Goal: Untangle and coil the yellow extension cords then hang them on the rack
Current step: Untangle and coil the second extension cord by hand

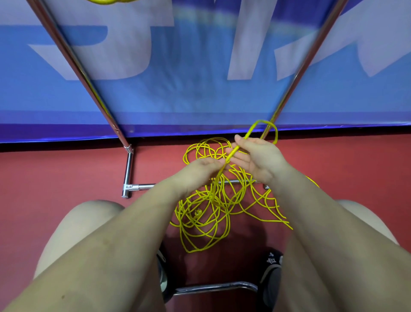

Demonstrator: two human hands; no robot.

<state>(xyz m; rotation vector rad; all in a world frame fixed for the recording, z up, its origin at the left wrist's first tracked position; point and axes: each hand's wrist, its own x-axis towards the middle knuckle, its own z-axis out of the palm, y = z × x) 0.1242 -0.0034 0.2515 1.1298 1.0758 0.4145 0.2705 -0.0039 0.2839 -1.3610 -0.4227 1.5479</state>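
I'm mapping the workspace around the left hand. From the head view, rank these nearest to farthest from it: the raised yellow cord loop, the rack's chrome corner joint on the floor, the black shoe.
1. Raised yellow cord loop: up and right of the left hand, which pinches its strands.
2. Chrome corner joint: on the floor, to the left.
3. Black shoe: bottom, toward the person.

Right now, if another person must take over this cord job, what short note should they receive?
Left hand: pinches a doubled yellow strand.
Right hand: holds the same strand higher, with its loop sticking out beyond the fingers.
Tangled yellow cords: lying on the red floor, across the base bar of the chrome rack.
Done: one yellow coil shows at the top edge, seemingly hung.
Left: untangle the pile, coil it, hang it.
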